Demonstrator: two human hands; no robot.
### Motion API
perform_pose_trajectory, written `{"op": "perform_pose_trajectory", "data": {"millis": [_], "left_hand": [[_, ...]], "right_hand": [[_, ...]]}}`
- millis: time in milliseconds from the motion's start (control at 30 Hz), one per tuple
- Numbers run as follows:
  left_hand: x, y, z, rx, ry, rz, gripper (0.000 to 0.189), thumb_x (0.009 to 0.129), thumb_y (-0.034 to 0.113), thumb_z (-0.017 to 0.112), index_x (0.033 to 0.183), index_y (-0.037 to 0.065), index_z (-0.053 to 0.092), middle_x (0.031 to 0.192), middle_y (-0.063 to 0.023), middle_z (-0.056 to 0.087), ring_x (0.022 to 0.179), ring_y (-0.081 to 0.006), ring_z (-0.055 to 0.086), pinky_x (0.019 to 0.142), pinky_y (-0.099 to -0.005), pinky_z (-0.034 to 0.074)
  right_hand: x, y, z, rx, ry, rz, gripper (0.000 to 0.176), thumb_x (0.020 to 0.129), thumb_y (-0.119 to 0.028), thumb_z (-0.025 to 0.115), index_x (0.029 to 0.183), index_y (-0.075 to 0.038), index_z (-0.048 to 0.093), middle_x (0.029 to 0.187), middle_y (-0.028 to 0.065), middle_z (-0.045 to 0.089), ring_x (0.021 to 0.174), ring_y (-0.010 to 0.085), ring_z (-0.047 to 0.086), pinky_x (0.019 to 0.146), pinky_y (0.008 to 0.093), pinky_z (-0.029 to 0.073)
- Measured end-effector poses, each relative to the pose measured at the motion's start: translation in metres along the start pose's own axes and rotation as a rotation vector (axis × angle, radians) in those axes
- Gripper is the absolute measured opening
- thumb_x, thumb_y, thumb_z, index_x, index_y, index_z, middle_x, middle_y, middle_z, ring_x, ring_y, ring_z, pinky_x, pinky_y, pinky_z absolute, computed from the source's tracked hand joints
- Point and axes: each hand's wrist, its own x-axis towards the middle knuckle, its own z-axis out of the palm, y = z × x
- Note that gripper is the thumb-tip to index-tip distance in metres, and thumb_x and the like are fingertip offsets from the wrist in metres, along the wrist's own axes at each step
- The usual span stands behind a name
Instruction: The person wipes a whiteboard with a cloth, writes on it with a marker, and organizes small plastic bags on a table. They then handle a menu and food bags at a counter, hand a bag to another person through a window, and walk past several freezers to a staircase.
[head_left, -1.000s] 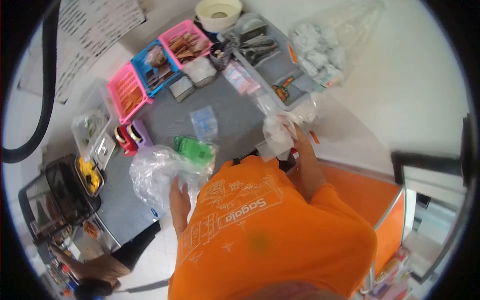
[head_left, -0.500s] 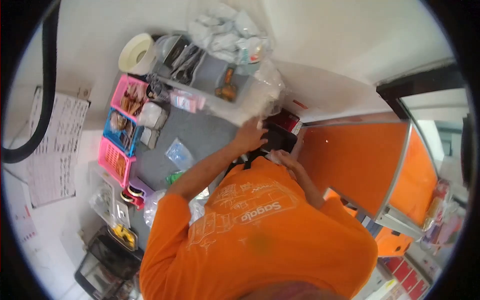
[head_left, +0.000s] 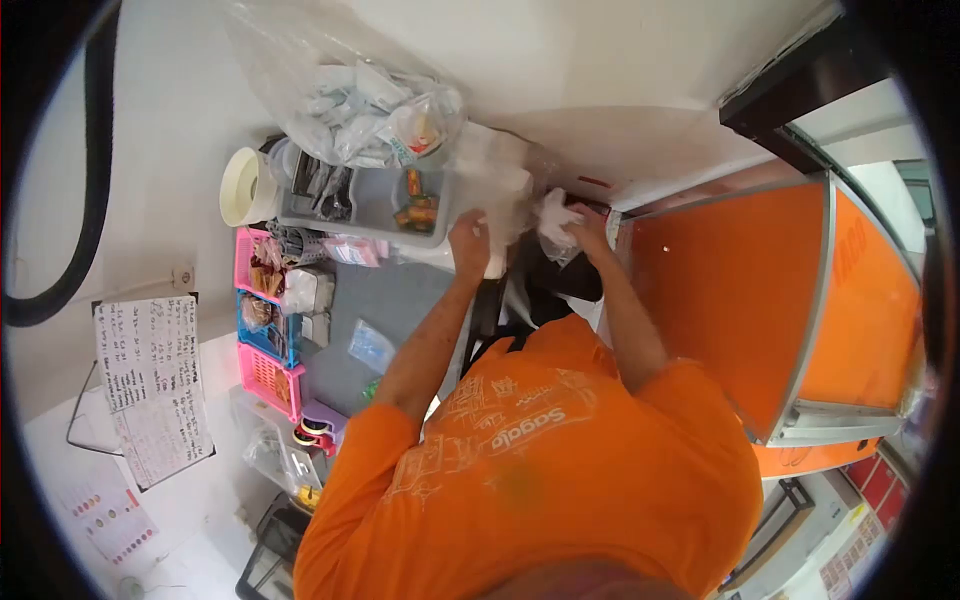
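My left hand [head_left: 468, 243] is closed at the lower left edge of a blurred clear plastic bag [head_left: 497, 190], just right of the grey tray [head_left: 437, 235]. Farther right, my right hand [head_left: 588, 232] has its fingers closed on crumpled white plastic [head_left: 556, 214], above a dark box-like object [head_left: 565, 275]. The grey tray holds small orange and green packets [head_left: 417, 212] and dark wrapped utensils [head_left: 325, 190]. Behind it sits a large clear bag of white packets [head_left: 365, 115].
Pink basket [head_left: 270, 380], blue basket [head_left: 268, 325] and a cream bowl [head_left: 247, 187] line the left of the grey table [head_left: 385, 300]. A clear blue-tinted packet [head_left: 371, 346] lies on it. An orange panel [head_left: 725, 290] stands right. A handwritten sheet [head_left: 150, 385] hangs on the wall.
My hands have moved apart and upward; the left is now beside the tray. The right has risen to the crumpled white plastic. The whole view has shifted and turned.
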Motion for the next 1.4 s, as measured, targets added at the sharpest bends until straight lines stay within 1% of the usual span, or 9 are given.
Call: {"op": "perform_pose_trajectory", "data": {"millis": [200, 367, 533, 600, 667, 933, 1133, 1300, 1400], "left_hand": [[0.015, 0.016, -0.018, 0.022, -0.002, -0.091, 0.018, 0.077, 0.003, 0.062, 0.094, 0.001, 0.068, 0.087, -0.0136, 0.068, 0.079, -0.0220, 0.065, 0.073, -0.0314, 0.050], [0.017, 0.021, -0.013, -0.013, 0.078, -0.121, 0.016, 0.079, 0.007, 0.062, 0.092, 0.000, 0.069, 0.086, -0.0144, 0.069, 0.079, -0.0208, 0.066, 0.074, -0.0307, 0.050], [0.022, 0.012, -0.012, -0.092, -0.002, -0.144, 0.022, 0.079, 0.009, 0.062, 0.099, 0.000, 0.066, 0.094, -0.0174, 0.066, 0.090, -0.0269, 0.063, 0.082, -0.0337, 0.048], [0.016, -0.009, 0.002, 0.066, -0.148, 0.246, 0.040, 0.077, 0.010, 0.063, 0.115, 0.002, 0.056, 0.114, -0.0195, 0.058, 0.109, -0.0345, 0.052, 0.094, -0.0395, 0.040], [0.007, -0.001, -0.001, 0.096, -0.213, 0.191, 0.051, 0.077, 0.014, 0.064, 0.124, 0.005, 0.047, 0.125, -0.0174, 0.048, 0.118, -0.0338, 0.043, 0.099, -0.0419, 0.034], [-0.016, 0.017, 0.002, 0.547, -0.482, 0.004, 0.077, 0.075, 0.032, 0.068, 0.138, 0.010, 0.031, 0.148, -0.0048, 0.023, 0.136, -0.0252, 0.022, 0.106, -0.0528, 0.027], [0.001, 0.036, -0.013, 0.254, -0.449, -0.235, 0.062, 0.071, 0.029, 0.068, 0.125, 0.008, 0.045, 0.127, -0.0099, 0.047, 0.116, -0.0291, 0.047, 0.093, -0.0455, 0.039], [-0.010, 0.019, -0.016, 0.460, -0.266, -0.062, 0.052, 0.073, 0.030, 0.067, 0.117, 0.006, 0.050, 0.109, -0.0098, 0.054, 0.104, -0.0284, 0.051, 0.084, -0.0435, 0.041], [-0.012, 0.020, -0.016, 0.682, -0.404, 0.017, 0.042, 0.074, 0.032, 0.066, 0.106, 0.007, 0.057, 0.101, -0.0081, 0.054, 0.103, -0.0237, 0.050, 0.085, -0.0430, 0.038]], "right_hand": [[0.033, -0.041, 0.110, -0.322, -0.150, -0.081, 0.034, 0.065, -0.017, 0.070, 0.095, 0.000, 0.063, 0.093, 0.0161, 0.064, 0.090, 0.0300, 0.061, 0.079, 0.0367, 0.047], [0.041, -0.035, 0.177, -0.037, 0.554, -0.097, 0.023, 0.064, -0.012, 0.071, 0.080, 0.002, 0.061, 0.085, 0.0193, 0.065, 0.081, 0.0317, 0.063, 0.072, 0.0361, 0.050], [0.058, -0.028, 0.162, 0.206, 0.158, 0.284, 0.035, 0.074, -0.023, 0.068, 0.094, 0.005, 0.063, 0.092, 0.0129, 0.066, 0.085, 0.0245, 0.062, 0.075, 0.0358, 0.048], [0.080, 0.011, 0.145, -0.075, 0.027, 0.223, 0.038, 0.078, -0.023, 0.064, 0.103, 0.006, 0.062, 0.095, 0.0147, 0.066, 0.088, 0.0250, 0.062, 0.078, 0.0346, 0.047], [0.060, -0.013, 0.130, -0.060, 0.005, 0.175, 0.037, 0.079, -0.027, 0.063, 0.099, 0.004, 0.063, 0.083, 0.0087, 0.063, 0.075, 0.0147, 0.058, 0.059, 0.0289, 0.045], [0.015, -0.048, 0.107, 0.221, -0.205, 0.319, 0.057, 0.083, -0.019, 0.061, 0.131, -0.003, 0.036, 0.115, 0.0096, 0.053, 0.094, 0.0211, 0.054, 0.073, 0.0329, 0.046], [0.037, -0.013, 0.107, 0.288, -0.199, 0.281, 0.054, 0.081, -0.007, 0.060, 0.129, -0.004, 0.036, 0.111, 0.0121, 0.053, 0.093, 0.0229, 0.054, 0.073, 0.0356, 0.048], [0.041, 0.004, 0.047, 0.232, 0.117, 0.050, 0.039, 0.079, -0.007, 0.059, 0.116, -0.004, 0.049, 0.102, 0.0102, 0.056, 0.092, 0.0226, 0.055, 0.072, 0.0369, 0.049], [0.005, -0.040, 0.011, 0.571, 0.268, 0.296, 0.029, 0.081, -0.011, 0.055, 0.109, -0.006, 0.055, 0.100, 0.0060, 0.057, 0.088, 0.0222, 0.056, 0.071, 0.0349, 0.049]]}}
